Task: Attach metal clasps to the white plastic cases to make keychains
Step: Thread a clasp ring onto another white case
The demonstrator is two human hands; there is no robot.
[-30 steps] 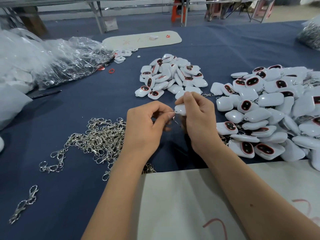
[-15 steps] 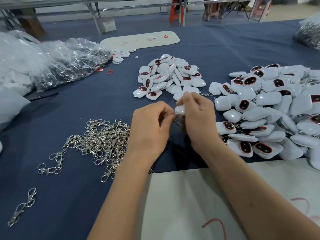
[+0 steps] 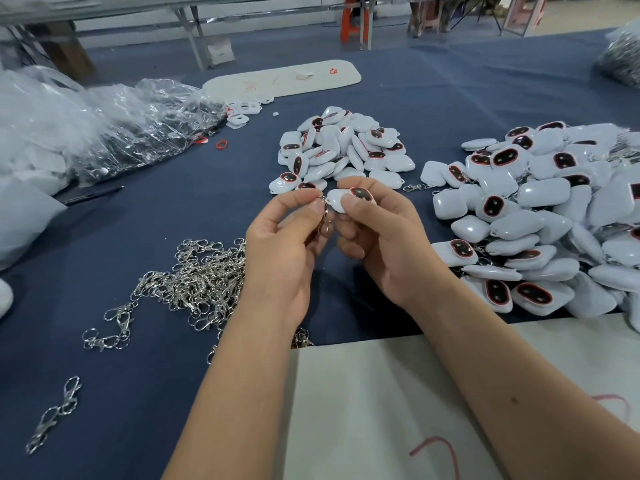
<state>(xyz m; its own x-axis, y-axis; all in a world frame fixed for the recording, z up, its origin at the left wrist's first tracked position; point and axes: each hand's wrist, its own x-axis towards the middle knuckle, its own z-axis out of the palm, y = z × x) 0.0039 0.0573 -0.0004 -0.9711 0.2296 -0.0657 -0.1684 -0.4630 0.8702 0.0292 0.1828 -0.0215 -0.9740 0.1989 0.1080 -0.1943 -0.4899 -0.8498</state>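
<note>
Raised hands (image 3: 287, 251), pinch grip on clasp (image 3: 325, 216)

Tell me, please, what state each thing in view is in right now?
left hand: pinching the metal clasp
right hand: gripping the white case
metal clasp: hanging at the case's edge
loose clasps: heaped, tangled
small case pile: no clasps visible
plastic bag: crumpled

Open lane of blue desk (image 3: 450, 98) between the heaps

Clasp pile (image 3: 194, 282) blocks near left, plastic bags (image 3: 104, 133) far left; case piles sit centre (image 3: 343, 143) and right (image 3: 554, 209); bare cloth runs between them and along the far side.
</note>
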